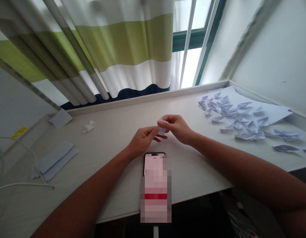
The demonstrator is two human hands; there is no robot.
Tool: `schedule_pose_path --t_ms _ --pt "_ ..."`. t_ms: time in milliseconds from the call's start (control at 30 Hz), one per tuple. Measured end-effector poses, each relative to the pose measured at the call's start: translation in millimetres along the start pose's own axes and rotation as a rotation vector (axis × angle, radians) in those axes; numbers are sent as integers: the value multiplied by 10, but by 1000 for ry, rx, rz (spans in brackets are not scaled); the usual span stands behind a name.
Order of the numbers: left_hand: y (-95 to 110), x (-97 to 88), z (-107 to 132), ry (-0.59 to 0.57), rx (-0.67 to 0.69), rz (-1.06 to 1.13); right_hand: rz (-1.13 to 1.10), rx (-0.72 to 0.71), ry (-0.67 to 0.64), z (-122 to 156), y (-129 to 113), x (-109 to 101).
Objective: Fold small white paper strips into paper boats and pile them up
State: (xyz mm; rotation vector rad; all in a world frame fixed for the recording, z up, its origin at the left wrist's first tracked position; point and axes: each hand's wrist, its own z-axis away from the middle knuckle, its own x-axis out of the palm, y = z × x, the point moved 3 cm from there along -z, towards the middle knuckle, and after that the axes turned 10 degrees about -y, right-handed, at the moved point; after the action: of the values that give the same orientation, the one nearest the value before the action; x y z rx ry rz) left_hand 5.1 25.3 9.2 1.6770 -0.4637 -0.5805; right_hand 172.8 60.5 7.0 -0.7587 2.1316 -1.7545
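Above the middle of a pale desk (113, 138), my left hand (143, 138) and my right hand (176, 127) meet and pinch one small folded piece of white paper (162, 129) between their fingertips. Both hands are closed on it, and the fingers hide most of the paper. Just below my hands a phone (154, 165) lies face up, its screen lit and partly blurred.
Several folded paper boats (232, 115) lie scattered on white sheets (274, 110) at the right. A stack of folded paper (56, 158), a crumpled scrap (89, 126), another sheet (60, 118) and a white cable (19, 186) are at the left. A striped curtain (105, 49) and a window (192, 43) stand behind.
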Motion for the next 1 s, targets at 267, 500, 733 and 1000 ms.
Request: schedule_pose_path --t_ms 267,500,733,1000 --pt "-21 -25 -2 54 -2 75 83 -62 -147 -1 -50 -6" --pt "-45 16 -5 131 44 24 128 -126 -93 16 -65 57" --pt "-49 38 9 120 26 -5 212 -153 -35 18 -73 41" --pt "19 47 27 36 -21 32 263 -188 -22 21 -105 22"
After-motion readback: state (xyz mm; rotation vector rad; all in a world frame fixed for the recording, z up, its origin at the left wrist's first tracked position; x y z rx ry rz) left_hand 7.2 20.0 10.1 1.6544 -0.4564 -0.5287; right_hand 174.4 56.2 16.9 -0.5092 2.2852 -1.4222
